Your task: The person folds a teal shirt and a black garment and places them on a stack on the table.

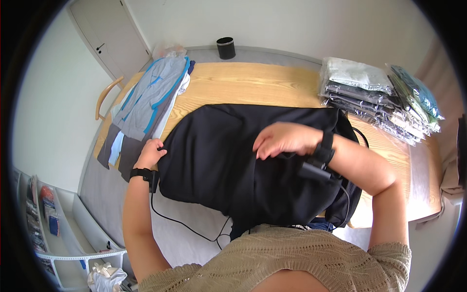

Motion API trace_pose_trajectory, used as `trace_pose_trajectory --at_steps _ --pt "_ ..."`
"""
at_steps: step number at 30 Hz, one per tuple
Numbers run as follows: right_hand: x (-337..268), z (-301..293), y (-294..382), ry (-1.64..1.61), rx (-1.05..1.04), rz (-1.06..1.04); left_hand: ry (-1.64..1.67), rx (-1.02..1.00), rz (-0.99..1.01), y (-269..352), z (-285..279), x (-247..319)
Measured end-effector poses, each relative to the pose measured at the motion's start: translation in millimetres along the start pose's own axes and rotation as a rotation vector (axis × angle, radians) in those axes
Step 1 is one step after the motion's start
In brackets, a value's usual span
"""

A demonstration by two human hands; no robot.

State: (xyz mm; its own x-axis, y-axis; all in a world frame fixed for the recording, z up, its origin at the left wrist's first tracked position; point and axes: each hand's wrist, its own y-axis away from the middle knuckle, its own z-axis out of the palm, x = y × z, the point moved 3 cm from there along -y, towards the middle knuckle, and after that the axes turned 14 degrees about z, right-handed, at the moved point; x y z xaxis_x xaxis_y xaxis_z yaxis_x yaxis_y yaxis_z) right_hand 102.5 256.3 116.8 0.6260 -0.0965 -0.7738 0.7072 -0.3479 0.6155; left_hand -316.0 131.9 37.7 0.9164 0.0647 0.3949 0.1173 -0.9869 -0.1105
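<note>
A large black fabric garment (211, 157) lies spread over the wooden table, its near edge hanging toward my body. My left hand (151, 153) is at the garment's left edge, with thumb and fingers pinching the cloth. Over the middle of the garment is my right hand (282, 140), its fingers bent down toward a fold; whether they grip the cloth cannot be told. Both wrists wear black straps with small devices and cables.
Grey garments with blue trim (153, 91) lie at the table's left. Folded clothes in clear plastic bags (359, 78) are stacked at the back right. A wooden chair (105, 96), a black bin (226, 48) and white shelving (73, 222) stand around the table (255, 82).
</note>
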Motion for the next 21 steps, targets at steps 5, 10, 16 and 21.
trace_pose_trajectory --at_steps 5,10,16,21 --pt "-38.8 -107.8 3.8 -0.218 0.201 -0.085 0.041 -0.025 0.061 -35.2 -18.9 -3.5" --pt "-53.6 -186.1 17.9 -0.803 0.838 -0.687 0.171 0.563 0.113 -76.1 -81.9 -16.0" --pt "-9.4 -113.1 90.7 0.081 0.781 -0.319 0.290 0.331 0.083 -71.8 -60.1 40.8" --pt "61.3 -57.6 159.0 0.556 0.791 -0.112 0.238 -0.001 0.164 27.3 -32.8 89.1"
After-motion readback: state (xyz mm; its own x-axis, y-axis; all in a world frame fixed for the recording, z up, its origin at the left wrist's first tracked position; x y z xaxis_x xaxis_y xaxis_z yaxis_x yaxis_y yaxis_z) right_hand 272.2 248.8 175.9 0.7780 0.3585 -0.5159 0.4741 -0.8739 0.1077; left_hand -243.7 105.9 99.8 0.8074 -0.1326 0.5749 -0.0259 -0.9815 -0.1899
